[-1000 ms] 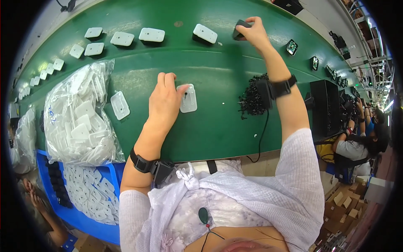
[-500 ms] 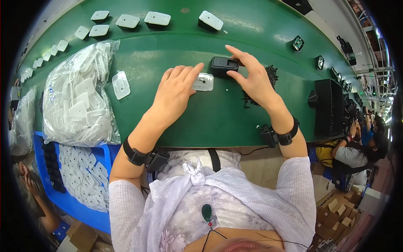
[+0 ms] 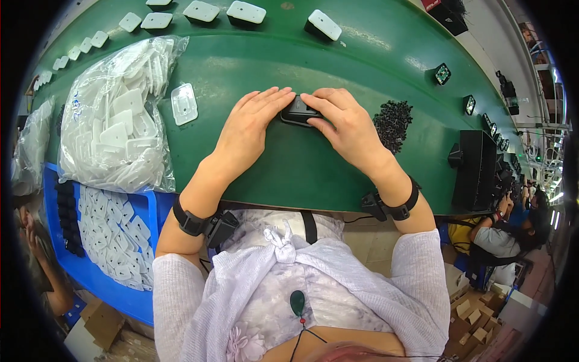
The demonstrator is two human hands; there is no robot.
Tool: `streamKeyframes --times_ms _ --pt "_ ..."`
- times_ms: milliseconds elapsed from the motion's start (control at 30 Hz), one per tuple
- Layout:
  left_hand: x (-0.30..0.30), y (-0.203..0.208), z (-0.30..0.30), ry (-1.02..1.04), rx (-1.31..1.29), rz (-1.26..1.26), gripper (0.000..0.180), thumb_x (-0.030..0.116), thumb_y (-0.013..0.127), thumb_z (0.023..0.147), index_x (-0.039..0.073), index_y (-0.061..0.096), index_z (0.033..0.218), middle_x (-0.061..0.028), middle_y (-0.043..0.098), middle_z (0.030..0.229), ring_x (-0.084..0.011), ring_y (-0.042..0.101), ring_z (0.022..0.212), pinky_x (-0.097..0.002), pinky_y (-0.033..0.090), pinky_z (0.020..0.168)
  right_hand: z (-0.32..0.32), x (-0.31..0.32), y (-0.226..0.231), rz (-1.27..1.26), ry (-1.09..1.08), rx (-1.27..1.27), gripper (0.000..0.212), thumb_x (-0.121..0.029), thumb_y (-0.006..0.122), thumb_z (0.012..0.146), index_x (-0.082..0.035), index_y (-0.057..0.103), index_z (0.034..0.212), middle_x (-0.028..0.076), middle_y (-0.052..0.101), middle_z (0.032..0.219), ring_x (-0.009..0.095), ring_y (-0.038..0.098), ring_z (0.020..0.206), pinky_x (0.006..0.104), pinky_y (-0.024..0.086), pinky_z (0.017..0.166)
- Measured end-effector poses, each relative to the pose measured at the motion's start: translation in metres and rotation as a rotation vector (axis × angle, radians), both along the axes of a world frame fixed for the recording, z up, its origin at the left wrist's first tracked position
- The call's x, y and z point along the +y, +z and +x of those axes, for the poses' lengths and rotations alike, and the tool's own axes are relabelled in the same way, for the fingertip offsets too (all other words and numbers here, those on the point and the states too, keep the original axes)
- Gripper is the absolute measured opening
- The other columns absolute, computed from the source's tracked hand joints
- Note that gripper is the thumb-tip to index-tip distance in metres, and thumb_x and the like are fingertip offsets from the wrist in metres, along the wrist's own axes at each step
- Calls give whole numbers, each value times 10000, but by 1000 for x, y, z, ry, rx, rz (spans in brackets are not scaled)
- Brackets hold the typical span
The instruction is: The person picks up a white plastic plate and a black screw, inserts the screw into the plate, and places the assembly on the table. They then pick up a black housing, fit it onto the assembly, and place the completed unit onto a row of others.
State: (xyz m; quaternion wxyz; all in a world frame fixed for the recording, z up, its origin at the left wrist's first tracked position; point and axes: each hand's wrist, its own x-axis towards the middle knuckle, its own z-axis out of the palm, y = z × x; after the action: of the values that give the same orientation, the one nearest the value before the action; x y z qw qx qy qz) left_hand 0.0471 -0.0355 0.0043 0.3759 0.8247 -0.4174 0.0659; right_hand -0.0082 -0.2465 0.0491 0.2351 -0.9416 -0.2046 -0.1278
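A black plastic housing (image 3: 297, 111) lies on the green table between my two hands. The thumb and fingers of my right hand (image 3: 348, 125) close on its right end from above. My left hand (image 3: 248, 130) lies with fingers stretched out, their tips against the housing's left edge; its thumb is mostly hidden. The clear plastic cover that lay by my left fingers is out of sight, and I cannot tell whether the housing sits on it. Another clear cover (image 3: 184, 104) rests flat, left of my left hand.
A bag of white plates (image 3: 114, 127) stands at left, above a blue bin (image 3: 108, 294) of white pieces. Small black parts (image 3: 393, 125) are heaped right of my right hand. White-topped black housings (image 3: 246, 13) line the far side; a black box (image 3: 474, 172) stands at right.
My right hand has brought the black housing left and nearer, to where the clear cover lay. My left fingers now touch the housing. The whole view has shifted slightly.
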Motion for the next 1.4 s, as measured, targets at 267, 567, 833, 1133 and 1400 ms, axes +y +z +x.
streamKeyframes --times_ms 267,567,833,1133,1400 --pt "0 0 -5 49 -99 124 562 -92 457 791 82 514 1322 -65 532 1352 -242 485 1259 -410 345 1067 0 2 -4 -61 -10 -39 411 -74 693 768 -67 603 1169 91 593 1050 284 572 958 366 494 808" --pt "-19 9 2 125 50 -186 471 -40 534 857 70 500 1314 -146 581 1225 -315 538 1150 -380 420 986 12 -25 3 469 -105 280 356 -70 626 887 -22 578 1236 76 608 1111 183 591 1022 300 480 904" --pt "-51 40 -5 83 623 -652 349 103 676 854 14 567 1173 -66 578 943 -129 582 834 -271 506 688 -7 -17 10 1515 29 654 437 -234 536 970 -38 448 1351 57 570 1244 161 556 1132 343 448 992" --pt "-42 65 -32 141 830 -758 361 37 714 813 -8 525 1118 -72 568 896 -83 563 674 -212 479 552 -17 3 2 1646 65 607 379 -200 533 969 -41 478 1309 66 577 1229 164 570 1100 353 456 972" --pt "-41 58 -31 250 101 -357 638 50 707 804 66 432 1379 -84 528 897 -122 545 664 -269 489 584 -19 16 -5 1647 61 606 397 -224 506 982 -36 451 1328 75 557 1260 187 550 1137 370 444 982"
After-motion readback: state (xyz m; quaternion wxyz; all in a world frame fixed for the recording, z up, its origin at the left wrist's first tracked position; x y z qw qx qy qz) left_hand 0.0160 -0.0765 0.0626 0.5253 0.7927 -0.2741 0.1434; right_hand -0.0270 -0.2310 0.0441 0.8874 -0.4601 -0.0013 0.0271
